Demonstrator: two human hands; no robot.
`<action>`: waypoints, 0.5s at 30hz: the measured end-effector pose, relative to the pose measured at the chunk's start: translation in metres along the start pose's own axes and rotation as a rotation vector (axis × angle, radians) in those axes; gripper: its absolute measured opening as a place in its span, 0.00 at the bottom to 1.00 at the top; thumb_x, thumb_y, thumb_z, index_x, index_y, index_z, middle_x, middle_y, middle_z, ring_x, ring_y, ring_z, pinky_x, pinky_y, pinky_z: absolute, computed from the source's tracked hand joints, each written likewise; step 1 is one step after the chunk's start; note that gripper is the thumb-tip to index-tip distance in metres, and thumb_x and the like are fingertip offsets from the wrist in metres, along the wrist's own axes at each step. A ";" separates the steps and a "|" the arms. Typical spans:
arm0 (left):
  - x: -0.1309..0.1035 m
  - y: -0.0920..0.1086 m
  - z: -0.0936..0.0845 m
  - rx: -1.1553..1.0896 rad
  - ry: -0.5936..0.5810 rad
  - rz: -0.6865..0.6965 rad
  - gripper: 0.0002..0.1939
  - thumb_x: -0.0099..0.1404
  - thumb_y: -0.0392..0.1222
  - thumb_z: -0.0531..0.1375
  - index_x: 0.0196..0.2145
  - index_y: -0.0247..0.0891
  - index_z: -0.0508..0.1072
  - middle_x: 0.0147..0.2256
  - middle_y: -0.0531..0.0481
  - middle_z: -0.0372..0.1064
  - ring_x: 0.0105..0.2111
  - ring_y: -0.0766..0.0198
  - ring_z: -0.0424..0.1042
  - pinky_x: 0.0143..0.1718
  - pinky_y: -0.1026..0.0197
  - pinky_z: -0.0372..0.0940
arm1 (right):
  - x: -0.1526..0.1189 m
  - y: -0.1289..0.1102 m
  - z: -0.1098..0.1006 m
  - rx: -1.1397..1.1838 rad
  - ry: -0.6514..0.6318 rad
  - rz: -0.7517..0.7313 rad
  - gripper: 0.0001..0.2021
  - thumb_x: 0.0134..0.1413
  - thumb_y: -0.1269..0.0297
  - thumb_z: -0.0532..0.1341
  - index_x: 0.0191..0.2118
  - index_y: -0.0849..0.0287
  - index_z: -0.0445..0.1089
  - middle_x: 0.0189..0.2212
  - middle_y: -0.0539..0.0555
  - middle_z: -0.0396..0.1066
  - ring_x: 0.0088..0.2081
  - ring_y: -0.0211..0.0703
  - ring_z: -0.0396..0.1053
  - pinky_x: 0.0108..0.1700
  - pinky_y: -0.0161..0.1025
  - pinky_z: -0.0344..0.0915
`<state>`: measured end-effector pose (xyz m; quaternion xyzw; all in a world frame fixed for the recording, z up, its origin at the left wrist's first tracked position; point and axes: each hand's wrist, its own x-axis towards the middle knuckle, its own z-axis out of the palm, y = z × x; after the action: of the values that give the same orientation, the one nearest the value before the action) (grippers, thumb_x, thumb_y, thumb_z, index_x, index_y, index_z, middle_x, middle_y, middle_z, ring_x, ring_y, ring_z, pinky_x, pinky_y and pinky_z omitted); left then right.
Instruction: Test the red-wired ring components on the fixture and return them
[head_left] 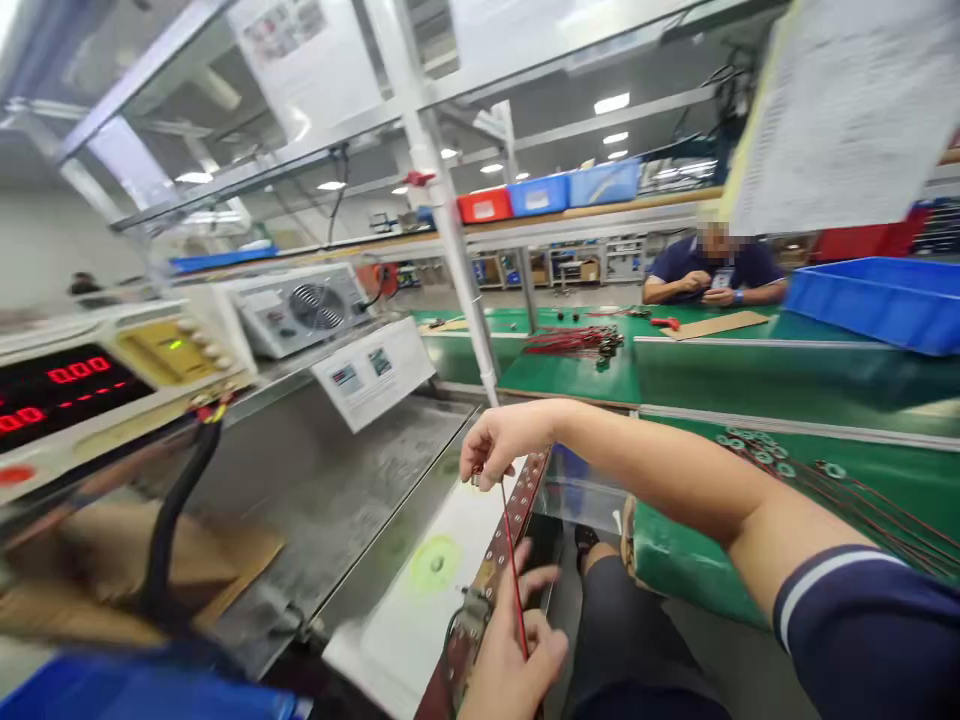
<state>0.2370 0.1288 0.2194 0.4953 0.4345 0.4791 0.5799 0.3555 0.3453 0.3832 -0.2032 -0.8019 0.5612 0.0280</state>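
My right hand (506, 440) is closed in a pinch on the upper end of a red wire (511, 545). A small metal piece (477, 476) shows at its fingertips; its exact kind is unclear. From there the wire slants down into my left hand (517, 630), whose thumb and curled fingers are loosely closed on it, while other fingers stick out, slightly blurred. Below my hands lies a white board (420, 600) with a round yellow-green mark. Alongside it runs a dark red strip (510, 515) with rows of metal dots, and a small metal fixture (474, 610) sits on that strip.
At left stand a meter with red digits (79, 370) and a grey fan unit (300, 305). A blue bin (150, 690) fills the lower left corner. Wires with ring-shaped ends (757, 450) lie on the green bench at right. Opposite sits a co-worker (712, 270) beside a blue tray (877, 300).
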 end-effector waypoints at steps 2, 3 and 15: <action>-0.005 -0.004 0.008 -0.164 -0.054 -0.154 0.32 0.59 0.60 0.65 0.54 0.38 0.65 0.38 0.41 0.76 0.14 0.77 0.55 0.15 0.67 0.45 | 0.049 0.029 0.024 0.076 0.042 0.066 0.17 0.37 0.69 0.73 0.38 0.64 0.74 0.24 0.47 0.72 0.25 0.31 0.67 0.28 0.29 0.67; -0.009 -0.005 0.007 -0.241 -0.027 -0.218 0.27 0.61 0.59 0.64 0.48 0.37 0.67 0.31 0.45 0.75 0.12 0.78 0.52 0.14 0.68 0.41 | 0.071 0.044 0.036 0.048 0.104 0.123 0.15 0.39 0.71 0.71 0.37 0.64 0.74 0.22 0.46 0.71 0.23 0.31 0.66 0.28 0.29 0.67; -0.060 -0.008 -0.082 -0.684 0.314 -0.368 0.22 0.51 0.42 0.74 0.40 0.31 0.73 0.26 0.54 0.66 0.16 0.80 0.53 0.12 0.76 0.42 | 0.187 0.119 0.139 -0.684 0.087 0.330 0.13 0.38 0.83 0.63 0.34 0.68 0.76 0.37 0.65 0.78 0.42 0.54 0.76 0.43 0.40 0.71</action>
<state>0.1482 0.0819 0.2021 0.1092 0.4146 0.5538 0.7137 0.1814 0.3230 0.1893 -0.3510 -0.8973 0.2489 -0.0982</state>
